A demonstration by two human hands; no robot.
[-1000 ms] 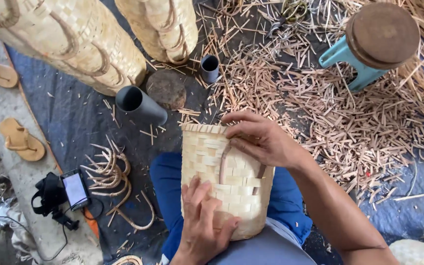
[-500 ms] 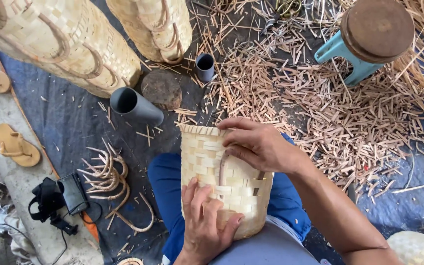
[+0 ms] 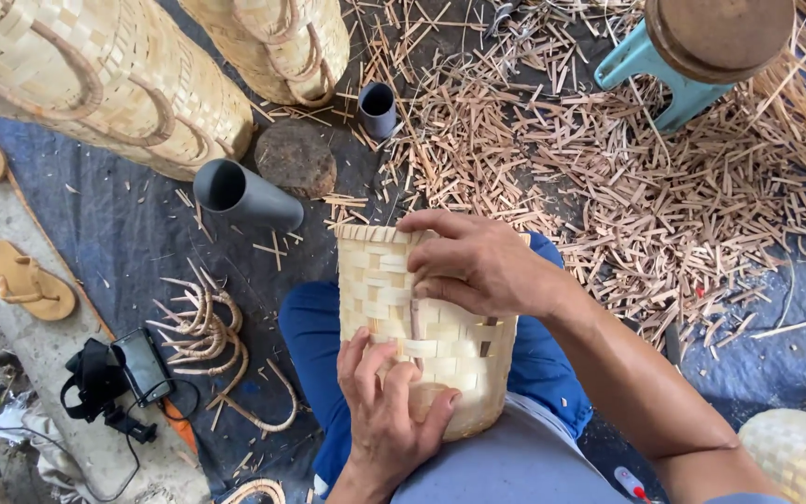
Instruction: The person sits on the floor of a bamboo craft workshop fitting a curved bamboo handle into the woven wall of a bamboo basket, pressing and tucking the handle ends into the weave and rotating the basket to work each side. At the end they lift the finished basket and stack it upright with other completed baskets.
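A small woven bamboo basket [image 3: 380, 289] lies on my lap, its open rim pointing away from me. My right hand [image 3: 478, 263] grips the basket near the rim, fingers curled over a brown vertical strip [image 3: 416, 322] set into the weave. My left hand [image 3: 386, 411] presses flat against the basket's lower side near its base, fingers spread. My legs in blue trousers [image 3: 314, 336] are under the basket.
Large woven baskets [image 3: 95, 75] with handles lie at the upper left. Two grey pipe pieces [image 3: 244, 196], a round wooden block [image 3: 296, 157], curved cane handles [image 3: 202, 322], a phone [image 3: 142, 366], sandals [image 3: 25, 280], a teal stool [image 3: 683, 56] and heaps of bamboo offcuts [image 3: 646, 196] surround me.
The view has shifted slightly. My right hand has slid a little down and right along the basket's rim; my left hand stays pressed near the base.
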